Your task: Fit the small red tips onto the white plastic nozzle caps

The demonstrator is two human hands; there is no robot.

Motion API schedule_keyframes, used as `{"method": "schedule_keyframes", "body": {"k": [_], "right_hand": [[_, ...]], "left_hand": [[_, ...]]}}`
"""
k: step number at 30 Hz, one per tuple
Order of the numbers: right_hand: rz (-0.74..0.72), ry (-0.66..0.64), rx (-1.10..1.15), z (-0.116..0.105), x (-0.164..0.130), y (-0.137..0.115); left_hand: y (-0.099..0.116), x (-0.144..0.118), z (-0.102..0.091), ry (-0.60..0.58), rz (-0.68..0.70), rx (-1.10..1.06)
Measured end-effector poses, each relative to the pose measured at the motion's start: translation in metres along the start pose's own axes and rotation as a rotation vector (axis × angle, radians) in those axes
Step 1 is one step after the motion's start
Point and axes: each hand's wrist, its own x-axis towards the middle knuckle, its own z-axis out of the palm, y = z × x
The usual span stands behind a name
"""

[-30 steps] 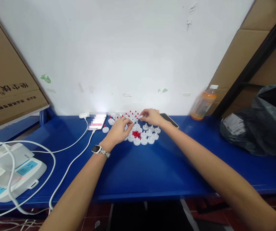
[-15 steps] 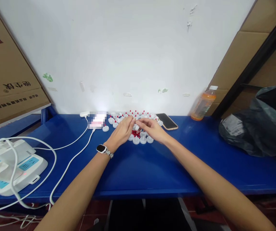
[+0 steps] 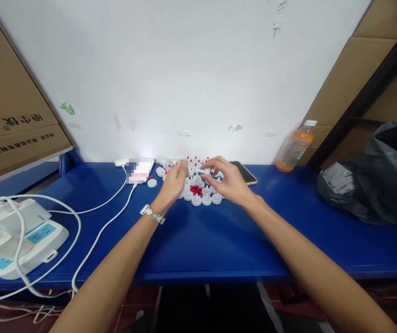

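Nearest, blue painted flat surface (image 3: 219, 240), front edge toward the viewer; white plastic power strip with blue panels (image 3: 18, 243) at its near left, looped by white cables (image 3: 90, 231); one cable runs to a white phone with lit screen (image 3: 139, 170) by the wall. Mid-surface, left hand (image 3: 174, 182), metal-band wristwatch (image 3: 152, 214) on the wrist, blurred, hovering over the left part of a cluster of small round white plastic caps (image 3: 205, 199); its grip cannot be told. Right hand (image 3: 228, 178) beside it, fingers pinched on one small white plastic cap (image 3: 205, 171) above the cluster; heap of tiny red plastic pieces (image 3: 195, 189) lies among the caps, between the hands. Farther, dark phone in tan case (image 3: 244, 172) just right of the right hand; orange drink bottle with white lid (image 3: 294, 147) against the white wall; grey plastic bag (image 3: 375, 180) far right; brown cardboard box (image 3: 11, 106) far left.
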Motion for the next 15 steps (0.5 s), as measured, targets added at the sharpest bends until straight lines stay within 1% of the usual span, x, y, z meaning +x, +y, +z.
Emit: {"method": "schedule_keyframes", "body": {"k": [1,2,3,5,7,9,11,15], "right_hand": [[-0.015,0.033,-0.052,-0.004,0.000,0.004],[-0.005,0.065,-0.080,-0.007,-0.001,0.010],[0.026,0.094,-0.091,-0.010,-0.001,0.016],[0.104,0.117,-0.100,-0.012,-0.001,0.028],[0.159,0.082,-0.136,-0.009,0.001,0.036],[0.181,0.027,-0.198,-0.004,0.005,0.041],[0.202,-0.011,-0.250,0.001,0.012,0.043],[0.243,-0.046,-0.343,0.012,0.031,0.051]], "left_hand": [[-0.002,0.002,-0.004,0.040,-0.029,0.006],[-0.005,0.003,-0.008,0.027,-0.028,0.038],[-0.007,0.004,-0.010,-0.022,0.000,0.088],[-0.011,0.003,-0.011,-0.156,0.132,0.205],[-0.015,0.001,-0.007,-0.259,0.240,0.305],[-0.017,-0.002,-0.002,-0.324,0.285,0.383],[-0.018,-0.004,0.000,-0.350,0.288,0.426],[-0.018,-0.003,-0.004,-0.334,0.267,0.426]]}}
